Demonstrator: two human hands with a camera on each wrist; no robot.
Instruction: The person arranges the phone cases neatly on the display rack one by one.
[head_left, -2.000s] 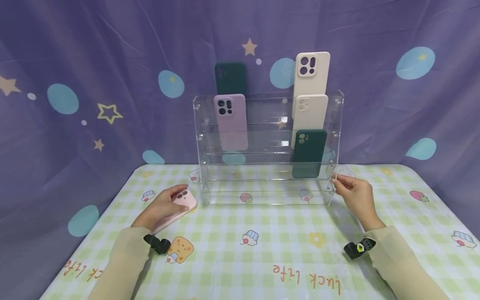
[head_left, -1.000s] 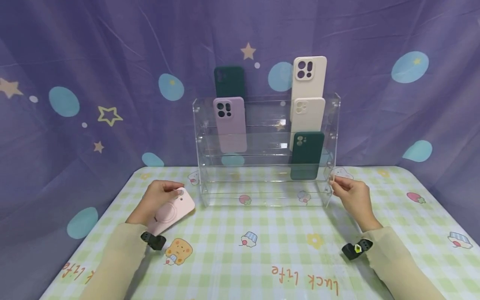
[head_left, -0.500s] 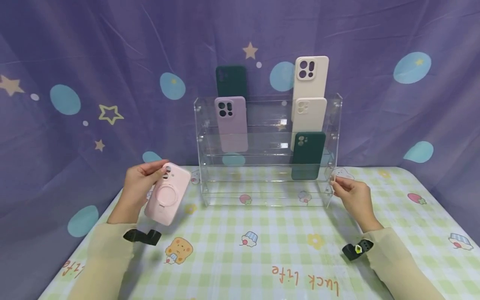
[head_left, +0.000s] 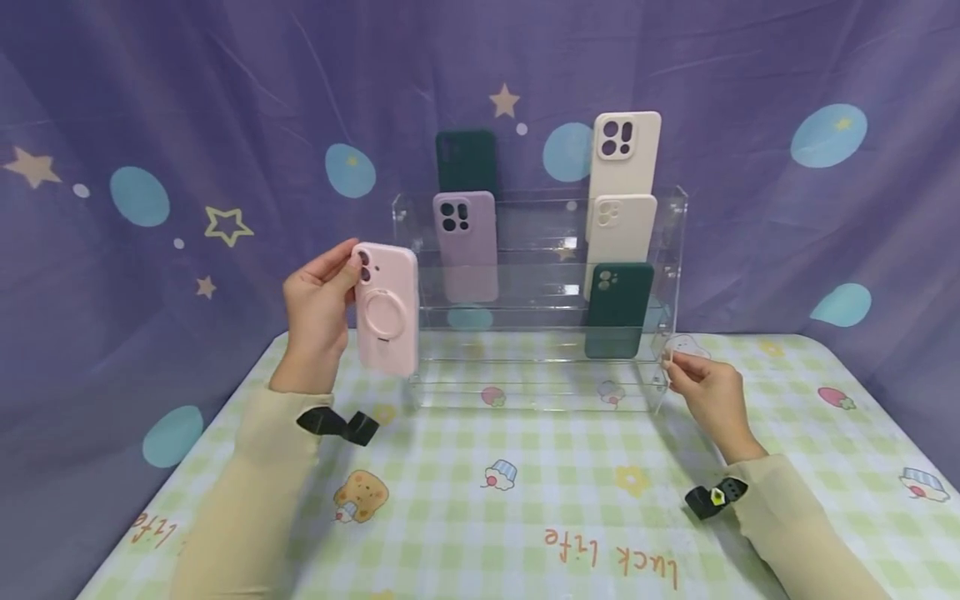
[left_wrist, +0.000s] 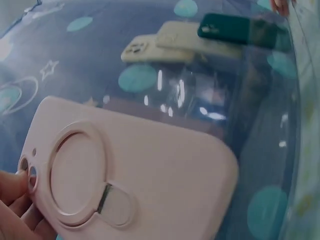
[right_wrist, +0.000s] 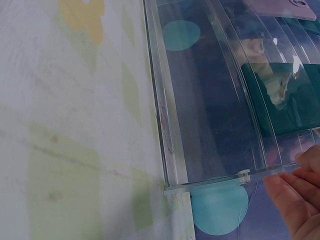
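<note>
My left hand (head_left: 318, 312) pinches a pink phone case (head_left: 392, 346) by its camera end, thumb by the lens holes. The case hangs upright off the table at the left end of a clear acrylic display stand (head_left: 540, 342). A ring with a small tab marks its back, seen close in the left wrist view. On the stand's right side edge, my right hand (head_left: 711, 400) pinches the panel between thumb and fingers. In the right wrist view these fingers (right_wrist: 285, 197) lie at the panel's edge, near the dark green case (right_wrist: 285, 100).
Tiers on the stand's left bear a green case (head_left: 465, 158) above a lilac case (head_left: 468, 258). At its right, two white cases (head_left: 637, 171) stand behind and above a dark green case (head_left: 618, 312). A checked cloth (head_left: 570, 450) covers the table; a purple curtain (head_left: 247, 100) hangs behind.
My left hand has lifted the pink case off the table, turned it upright and brought it up and right to the stand's left end. The right hand has stayed at the stand's edge.
</note>
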